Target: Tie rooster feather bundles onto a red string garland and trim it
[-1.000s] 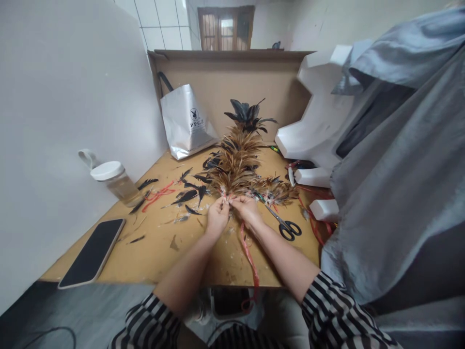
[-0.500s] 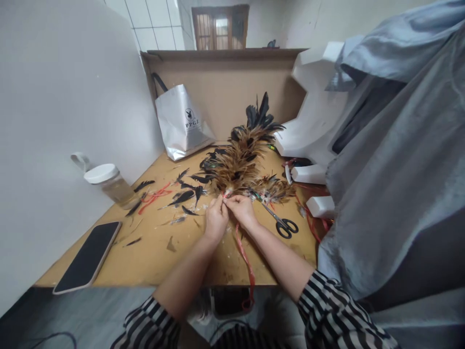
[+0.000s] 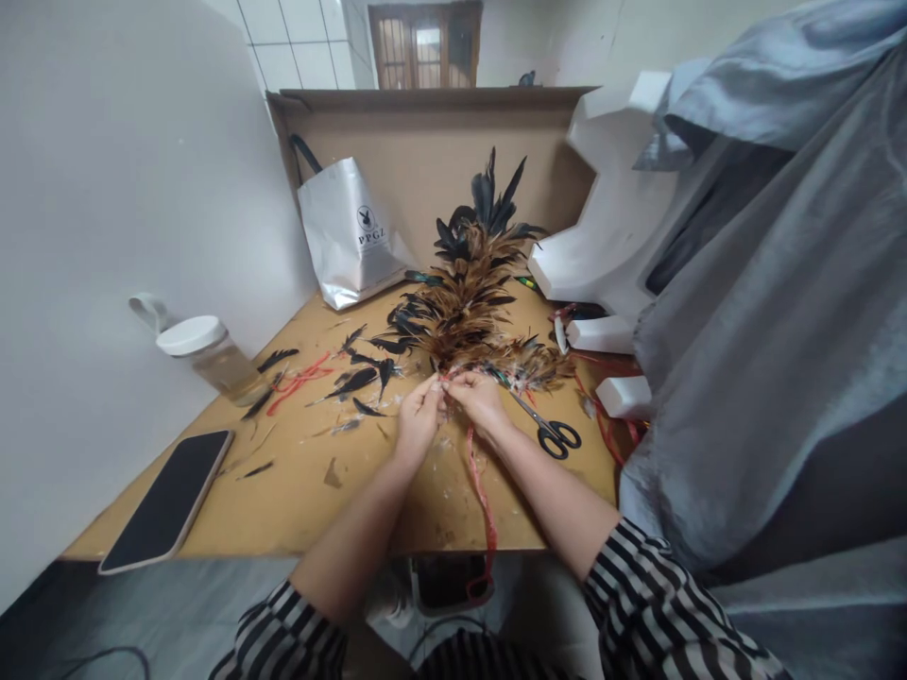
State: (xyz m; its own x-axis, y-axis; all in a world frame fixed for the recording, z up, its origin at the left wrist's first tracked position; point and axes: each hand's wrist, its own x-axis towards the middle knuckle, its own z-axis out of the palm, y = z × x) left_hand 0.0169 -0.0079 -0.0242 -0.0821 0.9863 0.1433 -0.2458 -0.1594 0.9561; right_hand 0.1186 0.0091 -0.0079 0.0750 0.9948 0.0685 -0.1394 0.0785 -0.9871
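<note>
A long bundle of brown and black feathers (image 3: 468,293) stretches away from me across the table, its base at my fingertips. My left hand (image 3: 419,416) is closed in a pinch at that base. Pressed close beside it, my right hand (image 3: 478,399) pinches the red plastic string (image 3: 476,472), which trails down and hangs over the table's front edge. The exact grip is partly hidden by the fingers. A second, smaller heap of brown feathers (image 3: 539,364) lies just right of the base. Black-handled scissors (image 3: 558,439) rest near my right hand, blades toward that heap.
Loose black feathers (image 3: 354,382) and red string scraps (image 3: 301,381) are scattered on the left. Beyond them stand a lidded jar (image 3: 219,364) and a phone (image 3: 170,501). A silver bag (image 3: 350,236) leans at the back; white foam pieces (image 3: 602,335) and grey cloth (image 3: 772,331) border the right.
The feather bundle has shifted, its black tips now standing higher and slightly further left. Both hands stay pinched together at its base, with the right hand turned a little.
</note>
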